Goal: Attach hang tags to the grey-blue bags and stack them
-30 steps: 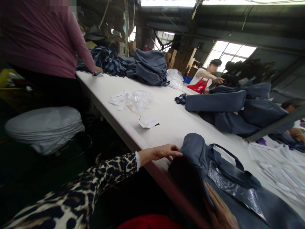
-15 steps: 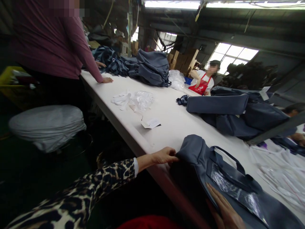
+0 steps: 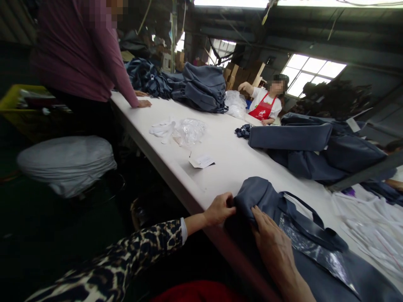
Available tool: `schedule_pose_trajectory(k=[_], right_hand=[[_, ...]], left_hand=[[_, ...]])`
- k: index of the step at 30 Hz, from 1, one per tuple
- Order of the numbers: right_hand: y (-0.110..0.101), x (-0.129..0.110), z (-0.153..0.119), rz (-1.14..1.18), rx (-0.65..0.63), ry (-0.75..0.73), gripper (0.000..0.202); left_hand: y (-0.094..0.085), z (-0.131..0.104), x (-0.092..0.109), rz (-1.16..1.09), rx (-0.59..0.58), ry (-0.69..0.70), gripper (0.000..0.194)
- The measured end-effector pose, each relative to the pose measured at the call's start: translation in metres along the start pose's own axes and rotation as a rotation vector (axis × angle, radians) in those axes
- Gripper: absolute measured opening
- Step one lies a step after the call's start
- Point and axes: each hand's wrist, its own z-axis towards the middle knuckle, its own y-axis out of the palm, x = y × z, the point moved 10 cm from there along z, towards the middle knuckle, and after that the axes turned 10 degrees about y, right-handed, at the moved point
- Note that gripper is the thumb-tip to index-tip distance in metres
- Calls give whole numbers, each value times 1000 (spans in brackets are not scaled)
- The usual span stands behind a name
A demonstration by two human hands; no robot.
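Note:
A dark blue bag (image 3: 308, 235) with a strap handle and a clear plastic window lies at the near edge of the white table (image 3: 220, 138). My left hand (image 3: 219, 209) pinches the bag's left end, fingers closed on the fabric. Flat on top of the bag near that same end rests my right hand (image 3: 273, 239), its fingers stretched out. The bag's underside falls in shadow over the table edge.
On the table are a paper tag (image 3: 202, 161), crumpled clear plastic (image 3: 190, 131), white gloves (image 3: 162, 129) and piles of blue bags (image 3: 201, 86). A person in purple leans at the left; another wears a red apron. A covered stool (image 3: 67, 161) stands left.
My right hand has moved up and left along the bag, close to my left hand. My left hand keeps its hold. The person in the red apron has moved an arm outward.

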Motion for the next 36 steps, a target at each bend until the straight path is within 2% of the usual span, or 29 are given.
schedule_pose_trajectory(k=[2,5,7,11,13,16,18,22,28,31,36], right_hand=[[-2,6,-7,82,39,11,43],[-8,13,-9,192,55,52,41],[-11,14,-7,233,54,75,41],[-18,9,-3,258,61,67,40],[-22,7,-4,243,67,51,40],[-24,3,-10,206,78,17,41],[-22,3,-18,194,94,-5,43],[-14,6,-38,230,153,2,47],[-2,5,-58,262,201,-4,52],[0,3,-61,265,218,-24,53],[6,-2,-67,250,230,-36,56]], left_hand=[[1,1,-5,-58,-43,-40,29],[15,-2,-19,-230,-243,-229,46],[22,-6,-23,-302,-361,-323,49],[35,-3,-13,-357,-452,-278,43],[45,-1,-6,-425,-447,-228,37],[51,-1,-2,-489,-352,-181,35],[48,-4,-5,-468,-264,-178,34],[31,-12,-13,-363,-105,-209,31],[23,-22,-13,-329,-16,-230,31],[28,-25,-15,-444,-70,-294,31],[37,-30,-18,-607,-302,-407,30]])
